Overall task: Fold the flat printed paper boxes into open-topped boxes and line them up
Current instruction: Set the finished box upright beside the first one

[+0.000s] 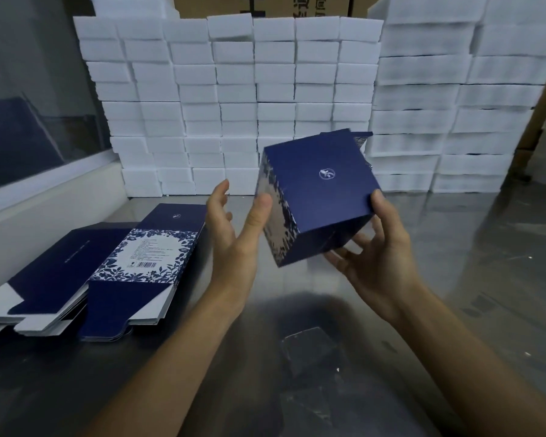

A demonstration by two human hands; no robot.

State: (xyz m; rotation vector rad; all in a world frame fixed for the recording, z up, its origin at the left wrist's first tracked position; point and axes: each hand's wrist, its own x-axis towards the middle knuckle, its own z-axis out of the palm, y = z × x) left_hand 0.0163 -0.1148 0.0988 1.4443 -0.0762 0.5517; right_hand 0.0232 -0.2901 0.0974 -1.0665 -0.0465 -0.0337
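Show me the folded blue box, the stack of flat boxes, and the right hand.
folded blue box point(320, 187), head view, on its plain blue face near the logo
stack of flat boxes point(139, 257), head view, on the top sheet's floral label panel
right hand point(382, 257), head view, on the palm

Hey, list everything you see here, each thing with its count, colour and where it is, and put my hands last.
Folded box: one, navy with blue-and-white floral side, held in the air above the table.
Flat box stacks: two overlapping piles, navy and floral print, left on the table.
Foam blocks: many, white, stacked in a wall at the back.
Cardboard carton: one, brown, behind the foam.
Table: one, shiny grey metal.
Left hand: open, thumb on the box's floral side.
Right hand: grip round the box's lower right corner.
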